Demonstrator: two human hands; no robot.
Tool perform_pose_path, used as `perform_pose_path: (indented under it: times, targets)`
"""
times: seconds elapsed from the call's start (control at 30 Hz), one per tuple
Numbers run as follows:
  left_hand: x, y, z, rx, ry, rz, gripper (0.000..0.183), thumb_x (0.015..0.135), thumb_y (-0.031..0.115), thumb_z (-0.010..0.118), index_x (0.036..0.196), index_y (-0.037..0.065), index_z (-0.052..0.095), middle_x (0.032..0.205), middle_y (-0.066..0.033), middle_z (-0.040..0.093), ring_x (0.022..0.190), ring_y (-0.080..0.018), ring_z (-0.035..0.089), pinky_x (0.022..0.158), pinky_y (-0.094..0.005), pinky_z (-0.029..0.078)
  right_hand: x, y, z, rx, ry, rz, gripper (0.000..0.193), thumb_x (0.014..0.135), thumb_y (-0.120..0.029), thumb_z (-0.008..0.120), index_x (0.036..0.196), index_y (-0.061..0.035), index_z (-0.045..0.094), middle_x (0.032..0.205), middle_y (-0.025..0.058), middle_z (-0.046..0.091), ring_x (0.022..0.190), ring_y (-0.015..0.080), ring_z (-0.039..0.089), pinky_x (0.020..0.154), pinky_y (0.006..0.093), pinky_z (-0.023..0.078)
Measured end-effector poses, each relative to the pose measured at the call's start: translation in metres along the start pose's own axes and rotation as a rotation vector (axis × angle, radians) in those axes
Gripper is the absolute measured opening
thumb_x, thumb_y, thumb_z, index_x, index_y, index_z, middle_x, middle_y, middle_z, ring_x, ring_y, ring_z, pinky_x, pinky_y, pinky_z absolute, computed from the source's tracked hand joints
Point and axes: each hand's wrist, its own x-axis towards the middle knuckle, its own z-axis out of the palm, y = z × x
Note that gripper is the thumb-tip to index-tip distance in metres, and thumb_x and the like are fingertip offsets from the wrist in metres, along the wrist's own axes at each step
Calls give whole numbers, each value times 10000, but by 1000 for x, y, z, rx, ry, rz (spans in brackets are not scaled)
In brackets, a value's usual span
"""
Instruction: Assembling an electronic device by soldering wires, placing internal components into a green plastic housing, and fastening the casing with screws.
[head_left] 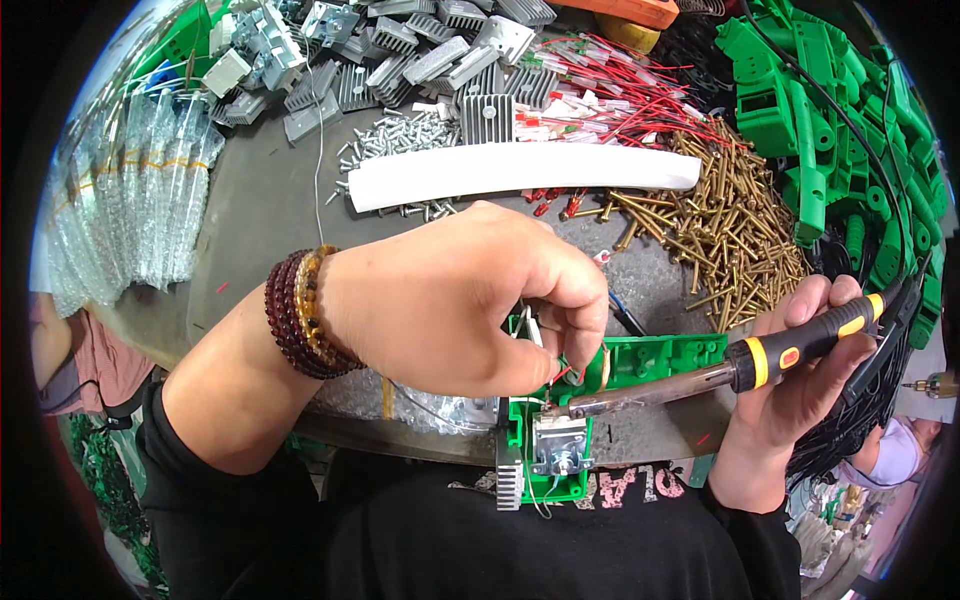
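My right hand (790,375) grips a soldering iron (800,345) by its black and yellow handle. The iron's brown, worn shaft points left, and its tip reaches into an open green plastic housing (660,352). My left hand (480,310) is closed in a pinch over the housing, close to the tip. A short red wire (562,377) shows at its fingertips; the rest of what they hold is partly hidden. Inside the housing's near arm sits a metal part (562,448) with a screw. A finned grey heat sink (509,485) lies along that arm's left side.
Beyond my hands lies a white curved strip (520,175). Around it are silver screws (405,140), long brass screws (740,220), red-wired parts (610,95) and heat sinks (430,60). Green housings (810,120) pile up at right, bundled clear plastic sleeves (140,190) at left.
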Motion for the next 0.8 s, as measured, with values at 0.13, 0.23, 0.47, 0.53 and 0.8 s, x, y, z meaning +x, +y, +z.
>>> perform_pose_path:
  times: [0.13,0.23,0.47,0.53,0.8]
  targets:
    - [0,1,2,27,6,25,125,772,74,733,894,102,725,857,-1,709,827,-213,630,829,-348,452,1,0,3,-40,11,-9,484,969,-478,654,1118,-75,432,913,131,587,509,125,544,428,232,481]
    - [-1,4,3,104,23,30,125,770,93,712,891,121,728,835,20,693,831,-200,611,847,-347,427,0,1,3,-48,13,-7,491,967,-482,656,1127,-75,433,916,129,587,517,125,547,438,235,485]
    - [-5,7,7,174,29,24,148,754,115,684,893,139,729,833,46,683,858,-187,598,883,-351,394,0,0,1,-38,-10,-3,511,956,-490,668,1162,-80,443,922,125,589,531,128,550,463,244,492]
    - [-5,10,7,199,12,-4,164,743,113,685,899,137,727,844,45,686,867,-192,597,917,-357,376,-1,0,0,-40,-13,-4,515,952,-494,670,1163,-82,445,922,121,589,527,125,546,459,240,487]
    - [-7,11,8,228,16,5,158,744,95,682,893,134,717,866,35,692,864,-203,589,926,-364,357,-2,1,3,-51,-14,-20,523,943,-513,665,1169,-96,447,944,100,587,508,97,520,443,215,462]
